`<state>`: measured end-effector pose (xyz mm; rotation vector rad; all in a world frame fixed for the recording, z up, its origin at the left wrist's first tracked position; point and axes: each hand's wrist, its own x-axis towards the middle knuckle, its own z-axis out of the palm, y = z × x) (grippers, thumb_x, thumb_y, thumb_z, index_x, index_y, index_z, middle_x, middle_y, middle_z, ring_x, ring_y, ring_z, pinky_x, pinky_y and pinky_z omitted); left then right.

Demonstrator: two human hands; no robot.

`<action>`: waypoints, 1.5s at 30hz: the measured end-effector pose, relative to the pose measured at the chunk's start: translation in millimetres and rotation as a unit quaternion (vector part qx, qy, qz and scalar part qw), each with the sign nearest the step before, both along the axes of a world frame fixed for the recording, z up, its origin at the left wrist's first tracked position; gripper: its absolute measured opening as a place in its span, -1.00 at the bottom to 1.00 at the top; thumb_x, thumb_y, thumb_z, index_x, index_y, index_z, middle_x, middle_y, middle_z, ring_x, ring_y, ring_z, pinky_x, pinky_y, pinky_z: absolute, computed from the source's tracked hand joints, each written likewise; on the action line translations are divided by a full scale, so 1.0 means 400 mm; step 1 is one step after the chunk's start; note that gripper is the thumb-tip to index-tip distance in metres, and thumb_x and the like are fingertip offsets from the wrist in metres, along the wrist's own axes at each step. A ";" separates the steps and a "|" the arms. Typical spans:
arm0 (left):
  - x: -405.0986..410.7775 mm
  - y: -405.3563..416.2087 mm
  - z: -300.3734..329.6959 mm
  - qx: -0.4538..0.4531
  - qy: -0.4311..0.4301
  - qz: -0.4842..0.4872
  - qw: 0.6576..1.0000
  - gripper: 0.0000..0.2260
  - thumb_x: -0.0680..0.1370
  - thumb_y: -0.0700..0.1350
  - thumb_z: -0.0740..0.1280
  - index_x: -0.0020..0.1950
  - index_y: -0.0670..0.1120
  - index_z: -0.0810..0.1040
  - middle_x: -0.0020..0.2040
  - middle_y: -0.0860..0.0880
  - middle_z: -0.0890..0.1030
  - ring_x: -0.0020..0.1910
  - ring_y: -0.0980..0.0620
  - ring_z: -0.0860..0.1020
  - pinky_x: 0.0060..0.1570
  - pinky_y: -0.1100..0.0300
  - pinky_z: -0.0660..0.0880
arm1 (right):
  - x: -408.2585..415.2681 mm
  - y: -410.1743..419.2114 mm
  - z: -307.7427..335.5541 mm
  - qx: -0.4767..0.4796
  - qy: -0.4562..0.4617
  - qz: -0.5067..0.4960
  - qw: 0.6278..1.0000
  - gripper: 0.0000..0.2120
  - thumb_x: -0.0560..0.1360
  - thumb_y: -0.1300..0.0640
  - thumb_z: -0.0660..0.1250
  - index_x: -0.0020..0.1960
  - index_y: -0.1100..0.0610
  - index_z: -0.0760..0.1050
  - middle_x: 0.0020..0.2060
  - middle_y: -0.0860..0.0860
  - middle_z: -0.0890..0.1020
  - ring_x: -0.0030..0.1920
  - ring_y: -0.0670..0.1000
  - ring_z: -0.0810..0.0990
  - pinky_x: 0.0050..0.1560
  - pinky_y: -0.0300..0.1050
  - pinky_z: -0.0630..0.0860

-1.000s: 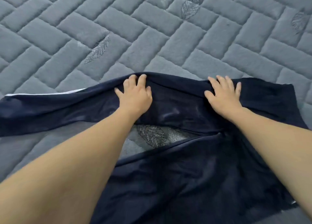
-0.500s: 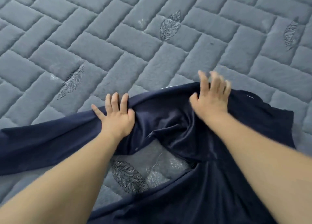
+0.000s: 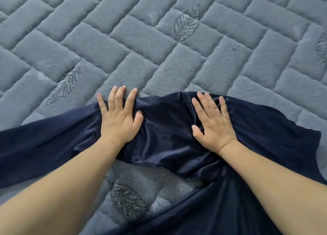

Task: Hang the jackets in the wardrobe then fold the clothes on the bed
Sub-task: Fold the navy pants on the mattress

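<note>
While both hands press flat, a dark blue garment (image 3: 168,128) lies spread across the grey quilted bed cover (image 3: 123,39).
On the left, the left hand (image 3: 118,117) rests on a bunched fold with fingers straight, tips reaching past the cloth's far edge; the right hand (image 3: 212,121) lies palm-down, fingers spread, grasping nothing, on the shiny cloth.

Left hand (image 3: 118,117) and right hand (image 3: 213,123) pressing flat on navy garment (image 3: 169,128), grey quilted bed (image 3: 141,39)
</note>
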<state>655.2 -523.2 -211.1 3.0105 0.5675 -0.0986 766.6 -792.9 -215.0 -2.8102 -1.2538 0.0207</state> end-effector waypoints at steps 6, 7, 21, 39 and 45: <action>-0.152 -0.031 0.020 -0.007 0.035 -0.061 0.998 -0.35 0.56 0.26 0.03 0.60 0.02 0.08 0.59 -0.13 0.08 0.58 -0.15 -0.01 0.41 -0.40 -0.26 | -0.022 0.006 0.034 -0.033 0.012 -0.034 0.999 -0.30 0.48 -0.11 0.01 0.55 0.19 0.10 0.55 0.13 0.09 0.55 0.10 0.07 0.51 0.16 -0.22; -0.208 -0.030 0.029 -0.026 0.069 -0.031 0.997 -0.32 0.54 0.32 -0.03 0.60 0.07 -0.02 0.61 -0.10 0.00 0.58 -0.12 -0.10 0.40 -0.35 -0.32 | -0.033 0.006 0.043 -0.035 0.013 -0.047 0.998 -0.30 0.48 -0.09 0.00 0.55 0.20 0.11 0.55 0.14 0.10 0.55 0.11 0.07 0.51 0.16 -0.22; -0.462 0.524 0.200 -0.028 0.205 0.171 0.963 -0.72 0.55 -0.09 0.19 0.24 0.00 0.50 0.30 -0.11 0.47 0.31 -0.18 0.40 0.42 -0.14 0.11 | -0.175 0.686 0.243 -0.213 0.290 0.052 0.932 -0.70 0.37 -0.12 0.35 0.01 0.02 0.47 0.05 0.04 0.58 0.01 0.10 0.55 0.06 0.01 0.49; -0.527 0.663 0.466 -0.170 -0.022 0.062 0.983 -0.53 0.53 0.21 -0.01 -0.35 -0.14 0.33 -0.38 -0.02 0.43 -0.28 -0.10 0.42 -0.25 0.02 0.23 | -0.153 0.760 0.342 -0.176 0.336 -0.079 0.922 -0.73 0.33 -0.26 0.13 -0.18 -0.08 0.39 -0.26 0.01 0.41 -0.09 0.08 0.46 -0.04 0.02 0.26; -0.505 0.718 0.492 0.100 0.016 0.050 0.994 -0.84 0.61 -0.06 0.09 -0.08 -0.11 0.36 -0.02 -0.21 0.62 -0.02 -0.24 0.55 -0.20 0.03 0.27 | -0.178 0.795 0.383 -0.189 0.374 -0.043 0.907 -0.79 0.28 -0.08 0.20 -0.26 0.06 0.46 -0.15 0.14 0.58 -0.15 0.13 0.52 -0.11 0.01 0.36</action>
